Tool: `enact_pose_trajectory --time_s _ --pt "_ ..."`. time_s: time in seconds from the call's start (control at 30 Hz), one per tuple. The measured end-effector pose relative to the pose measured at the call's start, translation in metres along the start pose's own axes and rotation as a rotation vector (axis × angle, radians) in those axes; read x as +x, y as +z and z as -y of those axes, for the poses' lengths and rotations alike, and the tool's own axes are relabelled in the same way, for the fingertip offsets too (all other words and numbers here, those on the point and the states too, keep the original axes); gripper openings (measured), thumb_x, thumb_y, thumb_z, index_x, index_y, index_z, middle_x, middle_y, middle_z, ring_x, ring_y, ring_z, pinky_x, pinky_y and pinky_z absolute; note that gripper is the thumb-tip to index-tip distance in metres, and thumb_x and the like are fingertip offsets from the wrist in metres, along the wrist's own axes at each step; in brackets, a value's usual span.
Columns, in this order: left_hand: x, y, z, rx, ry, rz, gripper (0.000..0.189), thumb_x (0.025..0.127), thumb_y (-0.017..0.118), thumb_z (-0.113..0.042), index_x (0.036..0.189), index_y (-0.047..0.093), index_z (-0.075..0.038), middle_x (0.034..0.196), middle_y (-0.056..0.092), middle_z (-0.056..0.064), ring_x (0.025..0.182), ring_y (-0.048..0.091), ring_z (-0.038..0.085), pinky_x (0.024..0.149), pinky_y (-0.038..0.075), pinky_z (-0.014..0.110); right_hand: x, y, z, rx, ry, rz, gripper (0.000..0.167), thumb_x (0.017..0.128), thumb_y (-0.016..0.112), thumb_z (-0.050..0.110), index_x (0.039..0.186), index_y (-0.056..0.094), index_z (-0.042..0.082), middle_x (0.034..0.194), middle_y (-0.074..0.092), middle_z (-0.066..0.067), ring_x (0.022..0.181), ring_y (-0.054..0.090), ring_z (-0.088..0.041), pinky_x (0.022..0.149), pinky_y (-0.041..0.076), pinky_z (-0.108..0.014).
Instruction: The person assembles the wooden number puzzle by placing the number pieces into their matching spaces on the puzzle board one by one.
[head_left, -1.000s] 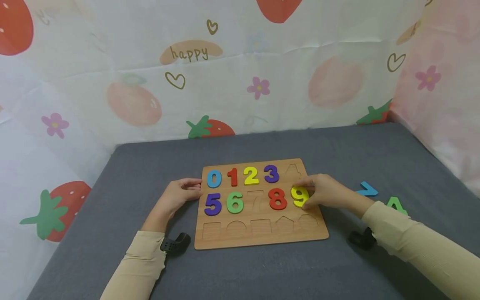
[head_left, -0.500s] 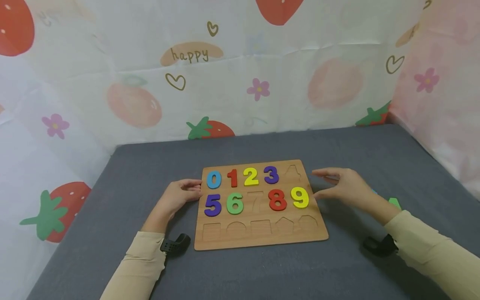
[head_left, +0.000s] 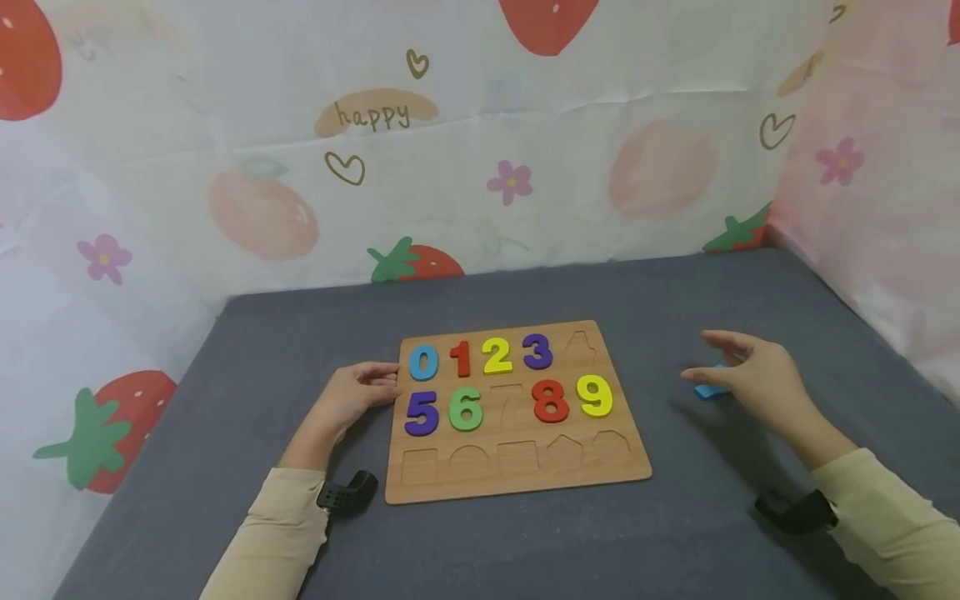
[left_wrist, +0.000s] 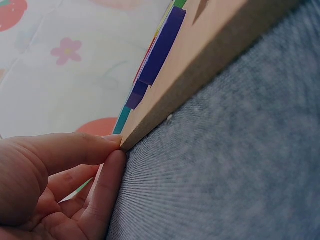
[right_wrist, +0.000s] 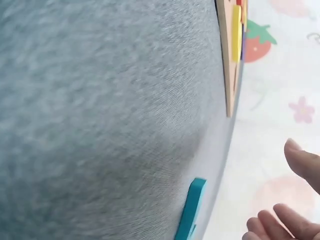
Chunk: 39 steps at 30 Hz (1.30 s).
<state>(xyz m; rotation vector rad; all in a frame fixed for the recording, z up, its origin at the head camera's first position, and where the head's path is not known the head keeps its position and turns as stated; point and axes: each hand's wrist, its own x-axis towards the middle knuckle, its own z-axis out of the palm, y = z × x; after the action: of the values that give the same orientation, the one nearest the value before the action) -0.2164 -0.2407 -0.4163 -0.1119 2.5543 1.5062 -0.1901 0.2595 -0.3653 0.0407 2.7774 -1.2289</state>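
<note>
A wooden number puzzle board (head_left: 517, 472) lies on the table, with 0, 1, 2, 3, 5, 6, 8 and 9 seated in it. The 4 slot, the 7 slot and the bottom row of shape slots are bare. My left hand (head_left: 358, 398) pinches the board's left edge, thumb and fingertips at the rim in the left wrist view. Right of the board, my right hand (head_left: 757, 390) hovers with thumb and fingers apart, holding nothing. Under it lies a blue number piece (head_left: 708, 391), partly hidden by the hand; the right wrist view shows this blue piece (right_wrist: 191, 207) below the fingers.
A grey cloth (head_left: 525, 546) covers the table. A printed curtain (head_left: 450, 192) stands along the back and sides. Each wrist wears a black band, the left band (head_left: 348, 492) close to the board's lower left corner.
My right hand has let go of the yellow 9, now seated in the board, and moved right to above the blue piece. The green piece is now hidden. The left hand stays put.
</note>
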Motion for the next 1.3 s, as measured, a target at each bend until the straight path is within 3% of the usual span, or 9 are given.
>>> enact_pose_trajectory --time_s 0.4,0.77,1.1,1.3 --pt "0.000 0.000 0.001 -0.017 -0.006 -0.006 0.047 0.093 0.068 -0.011 0.137 0.057 0.000 0.126 0.065 0.019 0.104 0.064 0.010 0.092 0.051 0.028 0.001 -0.005 -0.020 -0.017 0.081 0.006 0.102 0.084 0.075 0.052 0.155 0.026 -0.003 0.158 0.028 -0.028 0.144 0.026 -0.051 0.109 0.034 -0.063" --pt "0.000 0.001 0.001 -0.015 -0.010 -0.008 0.048 0.093 0.068 -0.012 0.138 0.056 0.000 0.128 0.064 0.020 0.111 0.064 0.018 0.099 0.050 0.036 0.006 -0.011 -0.029 -0.088 0.174 0.062 0.106 0.085 0.073 0.054 0.153 0.023 -0.010 0.153 0.030 -0.036 0.139 0.029 -0.055 0.107 0.035 -0.064" --pt "0.001 0.001 0.001 -0.018 -0.004 -0.008 0.047 0.093 0.068 -0.012 0.137 0.057 0.000 0.126 0.065 0.019 0.105 0.063 0.012 0.091 0.051 0.026 0.009 -0.002 -0.027 -0.179 0.090 0.080 0.099 0.081 0.077 0.051 0.145 0.037 -0.013 0.143 0.043 -0.038 0.129 0.044 -0.053 0.099 0.043 -0.060" --pt "0.000 0.001 0.000 -0.025 -0.007 -0.006 0.048 0.093 0.069 -0.015 0.138 0.057 -0.001 0.126 0.064 0.018 0.103 0.061 0.010 0.086 0.051 0.021 0.009 0.003 -0.023 -0.211 0.078 0.065 0.095 0.082 0.079 0.045 0.142 0.039 -0.016 0.141 0.044 -0.039 0.127 0.045 -0.053 0.098 0.044 -0.060"
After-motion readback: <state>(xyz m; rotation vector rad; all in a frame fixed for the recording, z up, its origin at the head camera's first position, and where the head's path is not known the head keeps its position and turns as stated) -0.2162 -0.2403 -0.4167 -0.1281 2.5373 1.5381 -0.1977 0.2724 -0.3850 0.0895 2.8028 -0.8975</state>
